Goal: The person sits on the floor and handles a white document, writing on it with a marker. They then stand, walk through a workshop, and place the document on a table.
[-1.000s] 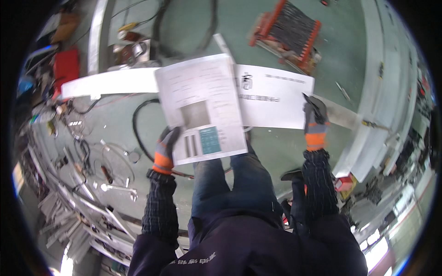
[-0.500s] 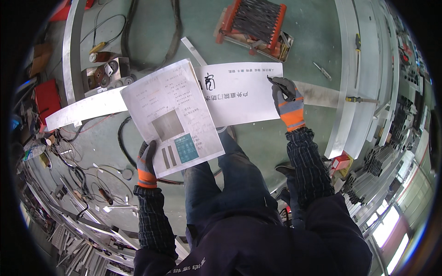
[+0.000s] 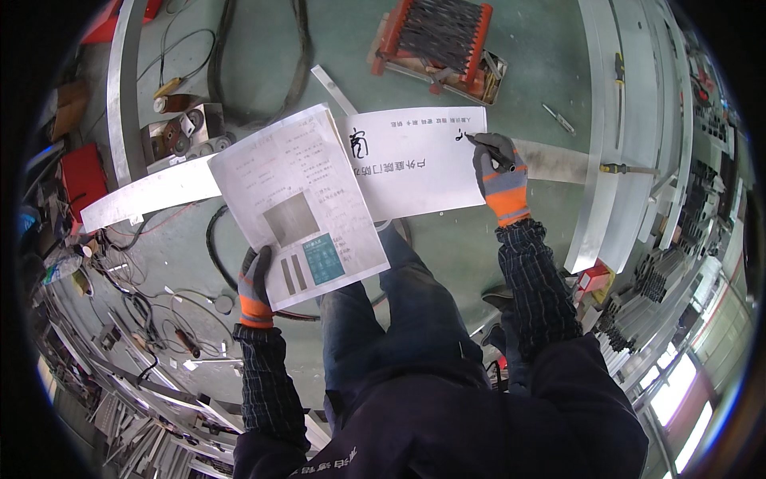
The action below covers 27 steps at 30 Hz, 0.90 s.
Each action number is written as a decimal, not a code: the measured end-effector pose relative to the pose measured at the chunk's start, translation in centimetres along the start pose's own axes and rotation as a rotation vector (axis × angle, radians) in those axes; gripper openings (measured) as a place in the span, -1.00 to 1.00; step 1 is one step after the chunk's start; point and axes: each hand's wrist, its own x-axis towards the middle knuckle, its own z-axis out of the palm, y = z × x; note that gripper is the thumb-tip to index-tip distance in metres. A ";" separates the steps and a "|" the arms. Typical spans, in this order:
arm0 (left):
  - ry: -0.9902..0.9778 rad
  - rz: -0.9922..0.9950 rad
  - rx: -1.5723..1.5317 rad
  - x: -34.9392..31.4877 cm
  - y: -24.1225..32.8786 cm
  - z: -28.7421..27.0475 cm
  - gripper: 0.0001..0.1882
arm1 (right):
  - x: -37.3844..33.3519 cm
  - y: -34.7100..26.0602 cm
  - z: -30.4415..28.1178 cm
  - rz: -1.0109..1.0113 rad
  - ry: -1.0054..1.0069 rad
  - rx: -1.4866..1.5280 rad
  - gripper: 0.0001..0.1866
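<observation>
My left hand (image 3: 255, 287), in a grey and orange glove, is closed on the lower left edge of a printed sheet (image 3: 247, 176) with text, a photo and a teal panel. Under its right side lies a white paper (image 3: 431, 180) with print and bold black handwriting. That paper rests across a flat metal bar. In my right hand (image 3: 501, 172), gloved the same way, is a black marker (image 3: 496, 153). Its tip meets the white paper near the upper right corner, beside a few fresh black strokes (image 3: 460, 136).
Beyond the papers stands an orange-red rack (image 3: 435, 40) with dark mesh over a tray of tools. Long metal profiles (image 3: 610, 144) run along the right, with a screwdriver (image 3: 626, 169) on them. Cables (image 3: 148, 311) tangle at left, near a metal block with wheels (image 3: 187, 128).
Small black strokes have appeared at the white paper's upper right. My right hand has turned slightly with the marker, while the left keeps its hold on the printed sheet.
</observation>
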 end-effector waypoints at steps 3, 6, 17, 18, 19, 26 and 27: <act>-0.019 0.121 0.150 0.1 -1.9 -1.1 -0.67 | 0.2 -0.2 0.0 -0.044 0.046 0.001 -0.79; -0.031 0.183 0.238 0.0 -2.0 -1.1 -0.65 | -0.8 -0.5 -0.6 0.129 -0.076 -0.053 -0.78; 0.040 0.226 0.234 -1.6 -1.5 -1.1 -0.62 | -8.1 -2.4 0.3 0.216 -0.068 0.243 -0.71; 0.025 0.345 0.360 -1.9 -1.3 -1.2 -0.63 | -8.6 -2.3 0.4 0.187 -0.069 0.223 -0.72; 0.025 0.470 0.482 -2.0 -1.0 -1.0 -0.64 | -9.0 -2.2 0.5 0.157 -0.070 0.202 -0.74; 0.132 0.114 -0.091 -3.5 2.4 2.1 -0.64 | -10.8 -3.6 0.6 0.103 -0.153 0.166 -0.73; 0.131 0.249 0.030 -3.5 1.3 2.0 -0.65 | -11.0 -4.0 0.7 0.086 -0.156 0.183 -0.73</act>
